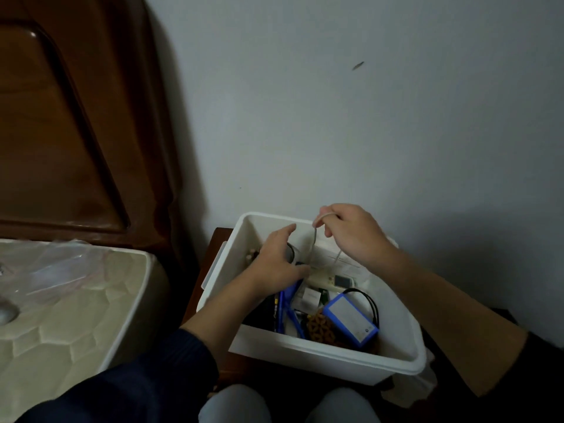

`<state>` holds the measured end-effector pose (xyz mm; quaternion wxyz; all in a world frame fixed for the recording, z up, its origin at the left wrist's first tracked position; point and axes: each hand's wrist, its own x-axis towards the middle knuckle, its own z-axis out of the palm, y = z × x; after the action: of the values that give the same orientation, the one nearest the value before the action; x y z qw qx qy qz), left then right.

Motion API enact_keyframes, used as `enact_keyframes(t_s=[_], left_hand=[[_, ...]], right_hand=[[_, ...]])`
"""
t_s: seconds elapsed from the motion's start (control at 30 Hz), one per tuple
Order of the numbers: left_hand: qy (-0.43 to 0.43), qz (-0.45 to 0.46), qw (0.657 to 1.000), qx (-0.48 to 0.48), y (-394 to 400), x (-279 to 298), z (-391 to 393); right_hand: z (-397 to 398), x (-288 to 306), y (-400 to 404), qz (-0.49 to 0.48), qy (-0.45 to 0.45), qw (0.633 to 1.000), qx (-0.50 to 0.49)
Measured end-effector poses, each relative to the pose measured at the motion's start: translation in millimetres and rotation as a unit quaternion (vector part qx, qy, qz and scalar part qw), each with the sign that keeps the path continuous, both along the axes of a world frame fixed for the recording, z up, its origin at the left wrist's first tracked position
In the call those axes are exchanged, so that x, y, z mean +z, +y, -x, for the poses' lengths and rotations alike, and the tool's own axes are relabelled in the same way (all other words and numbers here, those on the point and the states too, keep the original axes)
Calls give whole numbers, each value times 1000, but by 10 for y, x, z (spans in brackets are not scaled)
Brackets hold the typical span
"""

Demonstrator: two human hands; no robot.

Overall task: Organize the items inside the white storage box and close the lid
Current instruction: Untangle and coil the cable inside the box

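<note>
The white storage box stands open on a dark wooden stand, with no lid in view. Inside lie a blue battery pack with a black cord, blue pens, a brown braided item, a white remote-like device and small cards. My right hand is raised over the box's far side, pinching a thin pale cable that hangs down into the box. My left hand reaches into the far left of the box, its fingers around a dark round object that is mostly hidden.
A mattress with clear plastic wrap lies at the left, under a dark wooden headboard. A grey wall rises right behind the box. My knees are just in front of the box. White cloth or plastic hangs at the box's right corner.
</note>
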<state>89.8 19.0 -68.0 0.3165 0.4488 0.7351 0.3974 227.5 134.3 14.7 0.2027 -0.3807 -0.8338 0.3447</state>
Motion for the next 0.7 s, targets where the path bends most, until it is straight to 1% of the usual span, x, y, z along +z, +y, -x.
enact_keyframes(t_s=[0.1, 0.17, 0.23, 0.37, 0.6, 0.7], left_hand=[[-35, -34, 999, -19, 79, 178, -105], [-32, -44, 998, -27, 123, 282, -173], [-32, -52, 998, -31, 151, 363, -234], [-72, -71, 995, -18, 166, 434, -284], [-79, -54, 995, -22, 212, 385, -312], [-61, -40, 997, -24, 270, 346, -333]], right_hand=[[-59, 288, -73, -7, 35, 999, 3], [-101, 425, -116, 2, 51, 999, 1], [-149, 517, -152, 15, 63, 998, -6], [-237, 609, -204, 45, 99, 994, -23], [-264, 691, -225, 89, 177, 980, 6], [-267, 729, -198, 108, 200, 974, 13]])
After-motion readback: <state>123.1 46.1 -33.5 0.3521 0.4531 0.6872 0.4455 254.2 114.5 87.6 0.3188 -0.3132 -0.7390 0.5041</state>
